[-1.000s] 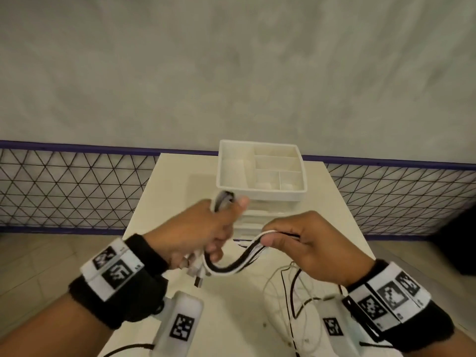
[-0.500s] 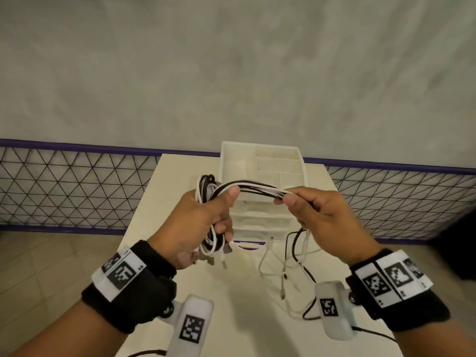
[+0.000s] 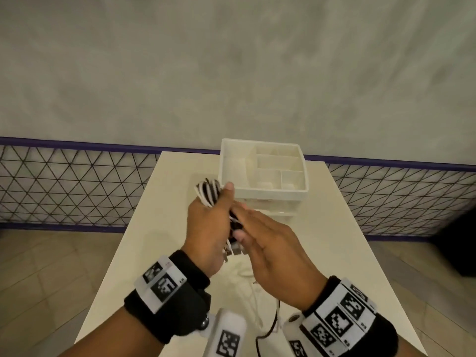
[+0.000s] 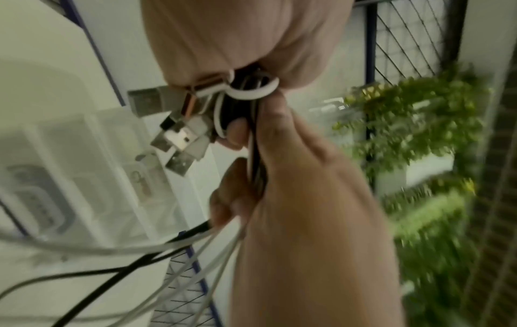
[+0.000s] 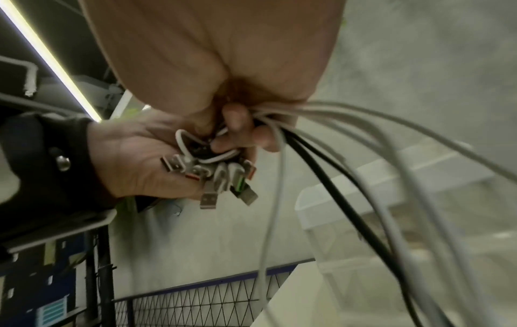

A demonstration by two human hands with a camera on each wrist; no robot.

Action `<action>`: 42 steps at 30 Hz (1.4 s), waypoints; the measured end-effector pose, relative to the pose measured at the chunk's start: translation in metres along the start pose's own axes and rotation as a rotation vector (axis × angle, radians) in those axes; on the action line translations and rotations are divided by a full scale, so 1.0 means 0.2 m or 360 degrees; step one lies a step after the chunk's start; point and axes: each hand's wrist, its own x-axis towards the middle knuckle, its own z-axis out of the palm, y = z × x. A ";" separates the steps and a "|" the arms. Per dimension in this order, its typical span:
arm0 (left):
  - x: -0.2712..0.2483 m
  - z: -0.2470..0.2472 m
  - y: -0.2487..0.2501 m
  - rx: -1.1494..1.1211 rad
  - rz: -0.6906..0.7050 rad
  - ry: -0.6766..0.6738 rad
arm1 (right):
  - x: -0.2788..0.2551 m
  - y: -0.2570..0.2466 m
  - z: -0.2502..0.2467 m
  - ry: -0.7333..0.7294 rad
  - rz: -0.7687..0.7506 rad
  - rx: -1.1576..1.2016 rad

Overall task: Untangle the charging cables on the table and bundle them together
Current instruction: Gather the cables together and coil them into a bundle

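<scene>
My left hand (image 3: 206, 222) grips a coiled bundle of black and white charging cables (image 3: 208, 193), whose loops stick out above my fist. Several USB plugs (image 3: 233, 251) hang from the bottom of that fist, and they also show in the left wrist view as USB plugs (image 4: 170, 135) and in the right wrist view as USB plugs (image 5: 212, 177). My right hand (image 3: 268, 240) lies against the left and pinches the loose strands (image 5: 321, 168) between thumb and fingers. Those loose strands (image 3: 257, 295) trail down onto the table.
A white compartment organizer (image 3: 270, 194) on stacked drawers stands on the cream table (image 3: 159, 228) just beyond my hands. A wire mesh fence (image 3: 64, 186) with a purple rail runs behind the table, below a grey wall. Tiled floor lies on both sides.
My right hand has carried the strands from above the left fist down against its front, and the two hands now touch. The coil in my left hand looks thicker.
</scene>
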 end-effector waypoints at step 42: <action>-0.01 -0.09 -0.10 0.0250 -0.0094 -0.0675 | 0.00 0.05 0.03 0.0088 0.0031 0.0213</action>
